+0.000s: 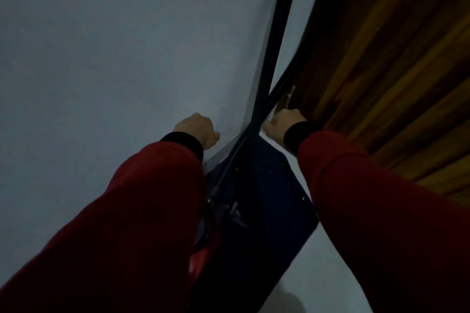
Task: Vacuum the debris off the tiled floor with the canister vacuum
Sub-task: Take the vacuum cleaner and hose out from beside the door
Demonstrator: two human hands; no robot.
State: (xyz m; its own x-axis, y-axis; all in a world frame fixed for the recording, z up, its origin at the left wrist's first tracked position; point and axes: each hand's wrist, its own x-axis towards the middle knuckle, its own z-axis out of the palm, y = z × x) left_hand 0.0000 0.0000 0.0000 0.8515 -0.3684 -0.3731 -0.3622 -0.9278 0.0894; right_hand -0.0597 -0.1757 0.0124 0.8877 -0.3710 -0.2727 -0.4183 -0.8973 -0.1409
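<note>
The scene is very dark. My left hand (pixel 197 130) is curled into a fist against a pale grey wall (pixel 101 58), and nothing shows inside it. My right hand (pixel 281 122) has its fingers bent at a pale edge beside a wooden door (pixel 381 71); its grip is hidden. Between my hands a long dark tube (pixel 276 40) runs down from the top, and a second dark line (pixel 281 81) crosses it. Below them lies a dark blue patch of floor (pixel 269 193) with small white specks (pixel 303 198). A red shape (pixel 201 260), perhaps the vacuum, shows under my left sleeve.
The grey wall fills the left half and the brown wooden door the right, leaving a narrow gap between them. A pale surface (pixel 323 279) borders the dark floor at the lower right. My red sleeves with black cuffs cover much of the bottom.
</note>
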